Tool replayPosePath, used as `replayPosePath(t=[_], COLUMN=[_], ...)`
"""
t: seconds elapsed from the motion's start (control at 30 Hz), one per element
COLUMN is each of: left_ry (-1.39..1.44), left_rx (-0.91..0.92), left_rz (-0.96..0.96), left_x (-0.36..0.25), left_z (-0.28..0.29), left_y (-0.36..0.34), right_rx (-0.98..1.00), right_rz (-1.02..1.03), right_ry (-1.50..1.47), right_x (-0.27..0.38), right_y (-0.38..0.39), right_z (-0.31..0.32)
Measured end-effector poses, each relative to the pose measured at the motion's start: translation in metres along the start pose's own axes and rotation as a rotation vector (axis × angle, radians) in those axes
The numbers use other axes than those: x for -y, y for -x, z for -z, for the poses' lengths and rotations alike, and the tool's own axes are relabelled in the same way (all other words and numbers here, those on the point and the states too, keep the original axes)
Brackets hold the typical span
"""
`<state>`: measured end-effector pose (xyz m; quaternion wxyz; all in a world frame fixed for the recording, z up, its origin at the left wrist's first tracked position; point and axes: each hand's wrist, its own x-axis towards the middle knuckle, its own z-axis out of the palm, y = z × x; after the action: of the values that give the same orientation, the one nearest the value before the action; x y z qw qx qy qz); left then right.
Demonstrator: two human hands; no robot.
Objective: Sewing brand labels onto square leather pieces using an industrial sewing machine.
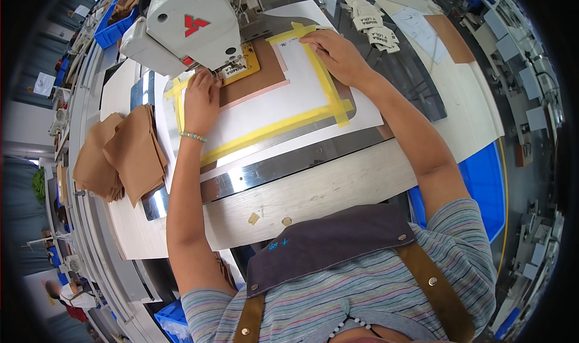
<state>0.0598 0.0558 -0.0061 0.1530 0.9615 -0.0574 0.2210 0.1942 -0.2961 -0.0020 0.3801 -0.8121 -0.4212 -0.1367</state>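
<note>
A white industrial sewing machine [178, 26] stands over a white template sheet [253, 117] edged with yellow tape on a metal plate. Under its head lie a brown piece [265, 72] with pink strips and a yellow frame [250, 59] holding a white label. My left hand [202, 102], wearing a beaded bracelet, has curled fingers beside the frame's left end, below the needle area; what they grip is hidden. My right hand [338, 59] rests on the template's upper right taped corner, fingers apart and slightly bent.
Stacked brown pieces [136, 156] lie left on the table [307, 192]. White labels [371, 23], papers [416, 32] and a brown board [449, 38] lie upper right. Blue bins [482, 186] stand at the right, upper left and below. Another person [75, 295] is at the far lower left.
</note>
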Motion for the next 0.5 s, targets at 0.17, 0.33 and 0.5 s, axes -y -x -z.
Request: replayPosePath(t=[0.17,0.33,0.5], left_ry=[-0.222,-0.339,-0.303], left_rx=[-0.002,0.025,-0.050], left_rz=[0.148,0.096,0.074], left_x=[0.025,0.020,0.001], left_z=[0.006,-0.005,-0.010], left_y=[0.023,0.042,0.038], right_rx=[-0.024,-0.008,0.013], right_rz=[0.042,0.049,0.038], right_ry=[0.038,0.016,0.004], right_x=[-0.003,-0.002,0.000], right_y=[0.001,0.001,0.001], right_z=[-0.004,-0.004,-0.004])
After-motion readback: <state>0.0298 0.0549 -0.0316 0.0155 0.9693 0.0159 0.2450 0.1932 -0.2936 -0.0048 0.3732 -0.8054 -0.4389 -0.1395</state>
